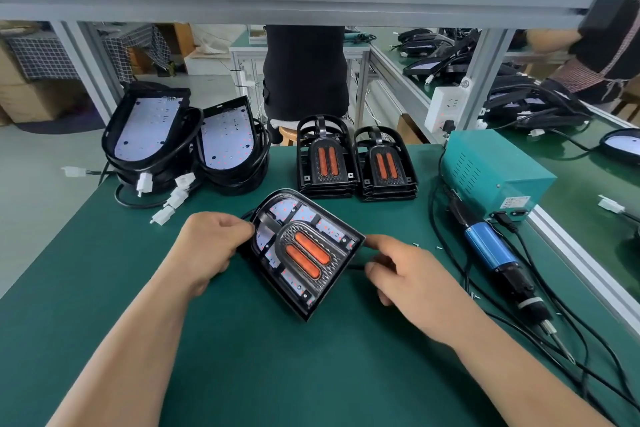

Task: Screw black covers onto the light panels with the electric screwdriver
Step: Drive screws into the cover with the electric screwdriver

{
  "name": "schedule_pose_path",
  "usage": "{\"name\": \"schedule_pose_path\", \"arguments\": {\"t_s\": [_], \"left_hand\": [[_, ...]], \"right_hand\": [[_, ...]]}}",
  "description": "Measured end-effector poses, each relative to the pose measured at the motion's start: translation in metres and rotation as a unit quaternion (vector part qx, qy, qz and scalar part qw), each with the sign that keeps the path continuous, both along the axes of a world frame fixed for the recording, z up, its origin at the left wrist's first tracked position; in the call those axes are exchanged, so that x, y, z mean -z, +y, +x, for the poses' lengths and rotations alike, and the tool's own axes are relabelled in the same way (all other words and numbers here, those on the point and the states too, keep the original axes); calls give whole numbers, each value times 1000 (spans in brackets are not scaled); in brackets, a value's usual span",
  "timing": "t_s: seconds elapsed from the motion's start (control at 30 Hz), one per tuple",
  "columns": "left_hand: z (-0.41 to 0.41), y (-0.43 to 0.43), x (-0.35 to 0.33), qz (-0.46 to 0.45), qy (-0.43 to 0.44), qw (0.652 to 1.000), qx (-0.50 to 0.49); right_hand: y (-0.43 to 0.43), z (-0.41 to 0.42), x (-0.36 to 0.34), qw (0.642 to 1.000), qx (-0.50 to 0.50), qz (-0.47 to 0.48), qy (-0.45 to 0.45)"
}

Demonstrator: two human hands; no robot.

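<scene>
Green bench mat (pixel 242 357), one light panel (pixel 277 255) mid-table with a black cover (pixel 313 255) seated on it, orange lenses up, the unit tilted with its near end raised off the mat. Small bright spots at the cover's tabs may be screw heads; too small to tell if any are driven.

Progress, judged: early or mid-batch. At the far edge two stacks of loose covers (pixel 325 159) wait beside two stacks of bare panels (pixel 149 128) with leads and white plugs. No finished pile shows on this mat. Electric screwdriver (pixel 498 260) lies untouched to the right, bit pointing toward the person, cabled to a teal power box (pixel 491 170). A few loose screws (pixel 438 247) lie near it. So this looks like aligning or repositioning, not driving.

Left hand (pixel 207 246): forearm in from lower left, thumb on top of the panel's rounded left rim, fingers curled under, gripping it.

Right hand (pixel 412 277): forearm in from lower right, thumb tip at the panel's right corner, fingers curled below the edge, pinching that corner as far as it shows; underside contact hidden.
</scene>
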State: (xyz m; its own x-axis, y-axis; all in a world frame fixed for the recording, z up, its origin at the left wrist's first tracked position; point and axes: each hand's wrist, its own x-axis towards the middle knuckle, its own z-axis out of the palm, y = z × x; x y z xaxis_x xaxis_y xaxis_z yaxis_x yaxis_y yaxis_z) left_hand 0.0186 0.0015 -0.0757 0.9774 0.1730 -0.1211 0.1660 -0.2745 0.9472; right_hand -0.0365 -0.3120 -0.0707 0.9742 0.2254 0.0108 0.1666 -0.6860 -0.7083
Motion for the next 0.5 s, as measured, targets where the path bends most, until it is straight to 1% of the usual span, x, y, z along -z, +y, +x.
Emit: {"name": "schedule_pose_path", "arguments": {"t_s": [0.07,0.13,0.2,0.23,0.27,0.37,0.43,0.5], "left_hand": [[0,-4,2,5,-3,1000,-3],[1,-8,3,16,-9,1000,0],[0,-12,5,35,-19,999,-4],[0,-13,5,42,-23,999,-4],[0,-14,5,46,-27,999,-3],[2,-14,6,43,-30,999,-3],[3,-10,7,24,-27,999,8],[4,-5,10,-20,-29,999,20]], "right_hand": [[-3,3,-1,989,-4,125,82],[-1,2,-5,961,-10,234,146],[-1,0,-9,928,-13,317,193],[-1,-1,-11,918,-14,337,209],[-1,-2,-13,919,-21,331,212],[3,-8,-13,948,-52,268,167],[6,-9,-13,949,-46,272,154],[6,-10,-12,945,-41,288,151]]}}
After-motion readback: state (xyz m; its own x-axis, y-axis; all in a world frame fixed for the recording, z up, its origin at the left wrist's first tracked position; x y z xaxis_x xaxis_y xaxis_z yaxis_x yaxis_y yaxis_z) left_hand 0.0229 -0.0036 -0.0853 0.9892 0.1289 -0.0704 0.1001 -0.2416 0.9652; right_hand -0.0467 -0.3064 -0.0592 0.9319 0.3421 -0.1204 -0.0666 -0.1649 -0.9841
